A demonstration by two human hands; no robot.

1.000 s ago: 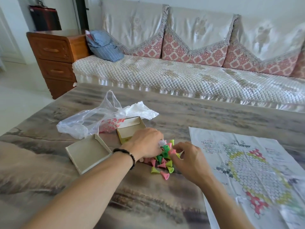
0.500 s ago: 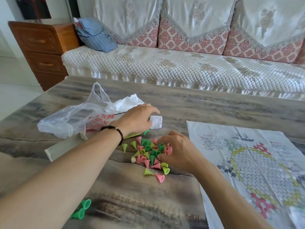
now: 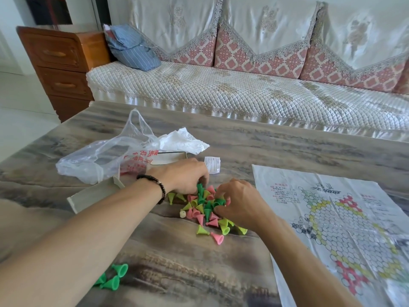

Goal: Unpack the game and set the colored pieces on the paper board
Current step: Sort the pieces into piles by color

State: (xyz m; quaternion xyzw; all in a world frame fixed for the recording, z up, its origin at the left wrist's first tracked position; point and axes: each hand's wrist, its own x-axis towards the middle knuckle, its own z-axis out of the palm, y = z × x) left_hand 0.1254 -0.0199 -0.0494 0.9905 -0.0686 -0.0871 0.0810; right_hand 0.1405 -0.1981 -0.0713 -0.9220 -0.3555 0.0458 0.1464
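With our left hand (image 3: 187, 176) and right hand (image 3: 240, 202) both curled into the heap of colored pieces (image 3: 204, 207) beside the still-bare paper board (image 3: 345, 229), whether either grips a piece we cannot tell; sorting by colour first seems wisest.

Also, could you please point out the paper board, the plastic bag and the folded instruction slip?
paper board (image 3: 345, 220): head view, on the printed hexagon grid.
plastic bag (image 3: 99, 160): head view, on its clear crumpled body.
folded instruction slip (image 3: 212, 165): head view, on its printed face.
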